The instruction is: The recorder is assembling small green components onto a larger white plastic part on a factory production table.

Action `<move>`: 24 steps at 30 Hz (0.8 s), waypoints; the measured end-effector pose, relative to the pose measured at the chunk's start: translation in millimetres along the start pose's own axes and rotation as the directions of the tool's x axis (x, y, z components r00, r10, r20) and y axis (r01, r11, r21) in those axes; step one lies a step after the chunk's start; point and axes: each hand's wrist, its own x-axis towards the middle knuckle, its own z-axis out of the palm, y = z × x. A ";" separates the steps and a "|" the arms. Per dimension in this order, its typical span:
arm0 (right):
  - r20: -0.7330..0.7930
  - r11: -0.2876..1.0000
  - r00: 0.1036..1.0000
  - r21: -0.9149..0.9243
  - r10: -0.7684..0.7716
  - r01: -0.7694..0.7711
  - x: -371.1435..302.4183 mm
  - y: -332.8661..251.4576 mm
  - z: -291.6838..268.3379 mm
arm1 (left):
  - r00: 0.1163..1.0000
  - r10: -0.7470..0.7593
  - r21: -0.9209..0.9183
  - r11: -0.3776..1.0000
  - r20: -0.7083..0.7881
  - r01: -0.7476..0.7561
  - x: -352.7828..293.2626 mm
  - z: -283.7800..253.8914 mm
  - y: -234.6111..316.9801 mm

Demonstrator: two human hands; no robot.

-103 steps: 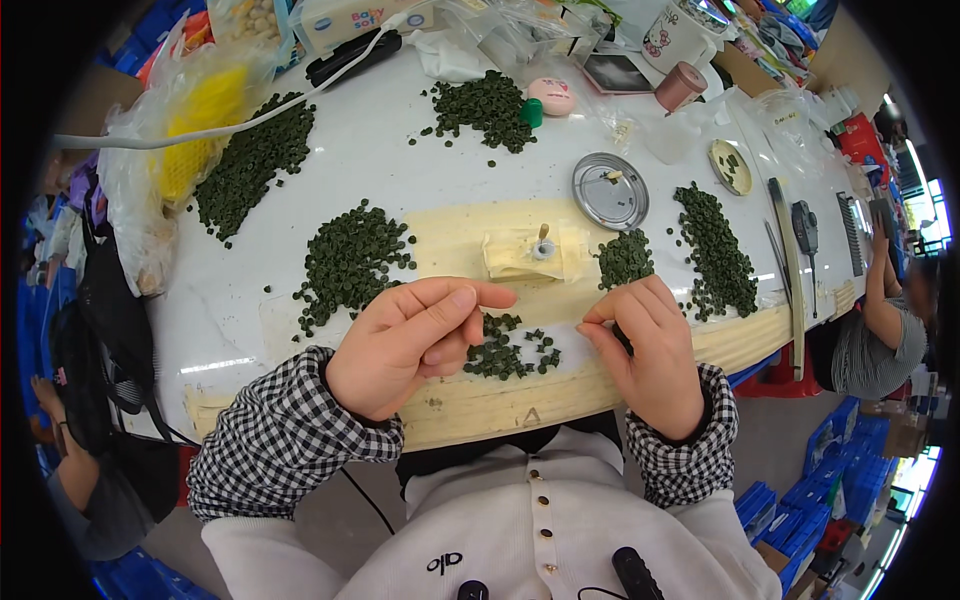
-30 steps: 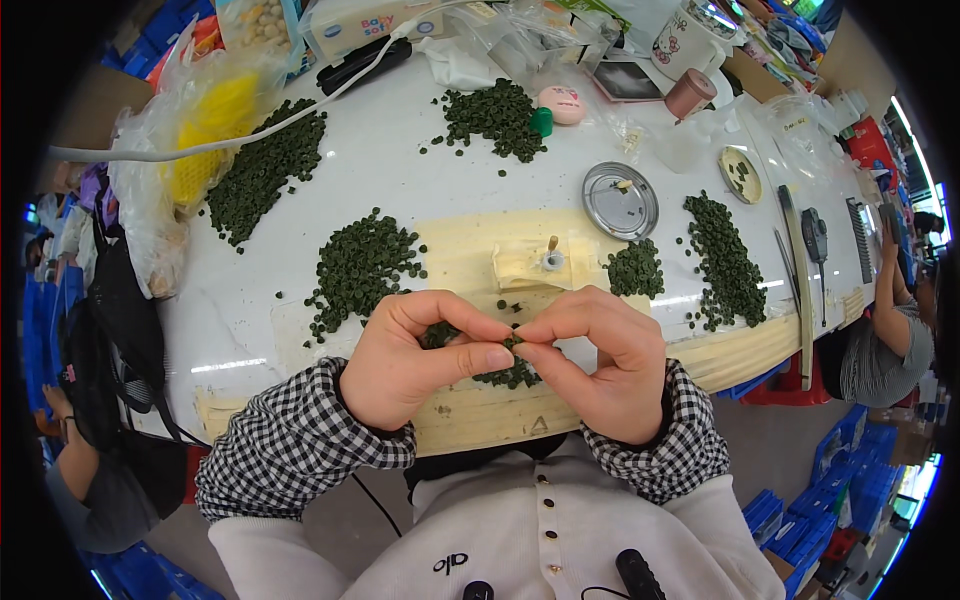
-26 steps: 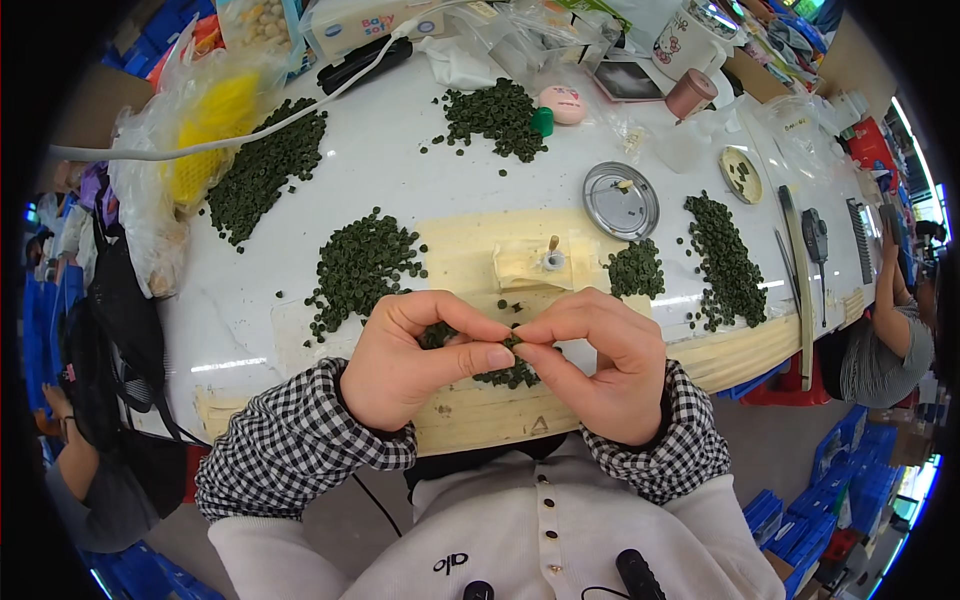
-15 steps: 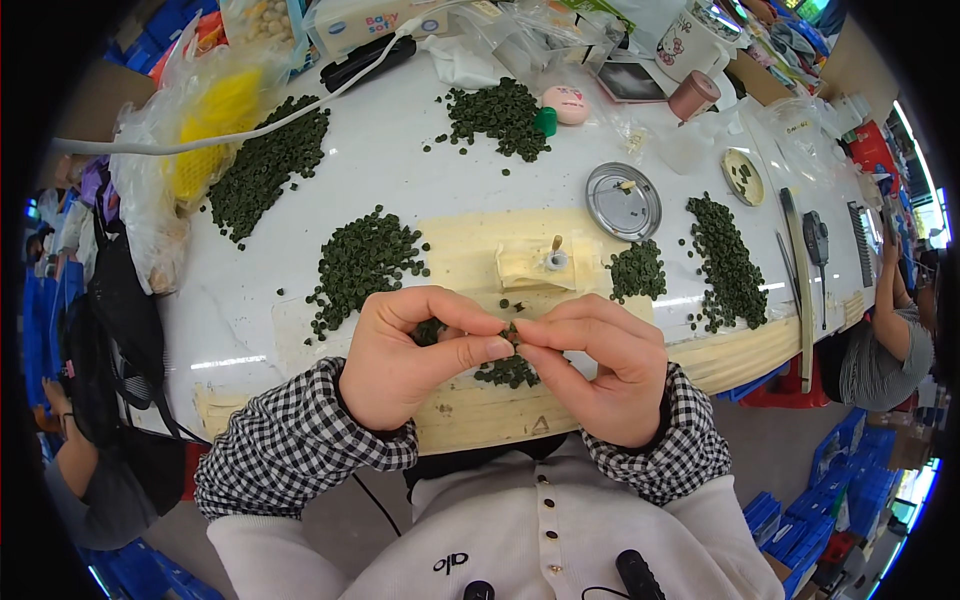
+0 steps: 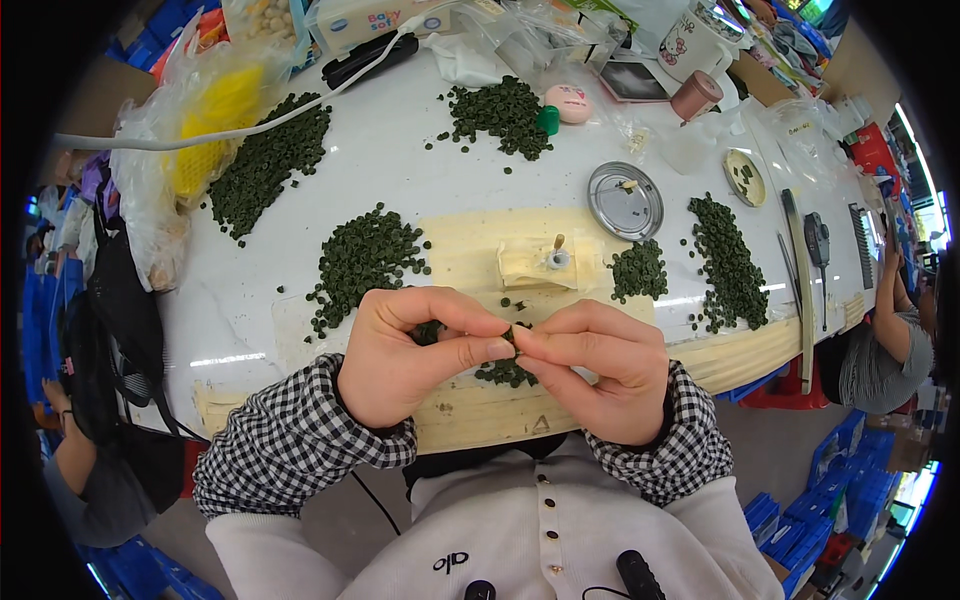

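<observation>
Over the table's near edge, my left hand (image 5: 405, 350) and my right hand (image 5: 605, 370) meet fingertip to fingertip. Both pinch a small dark green part (image 5: 513, 337) between thumb and forefinger; fingertips cover most of it. Below them lies a small heap of similar green parts (image 5: 505, 373). A larger pile of these round pieces (image 5: 365, 260) spreads beyond my left hand, and a smaller pile (image 5: 638, 271) sits beyond my right. Straight ahead, a cream tape-wrapped block (image 5: 530, 268) bears a little upright peg in a whitish paste.
More green pieces form piles at far left (image 5: 270, 165), far middle (image 5: 500, 115) and right (image 5: 728, 260). A round metal lid (image 5: 625, 202) and a shallow dish (image 5: 743, 178) stand right of centre. Tweezers and a long metal strip (image 5: 800, 280) lie farther right. A white cable (image 5: 250, 133) crosses the left.
My right thumb and forefinger have shifted slightly around the green part. Both hands stay together in nearly the same place.
</observation>
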 end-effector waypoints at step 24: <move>-0.030 0.999 1.000 -0.046 0.006 -0.007 0.5 -0.5 1.0 | 0.989 0.144 0.222 0.966 -0.043 -0.131 -1.3 1.0 6.3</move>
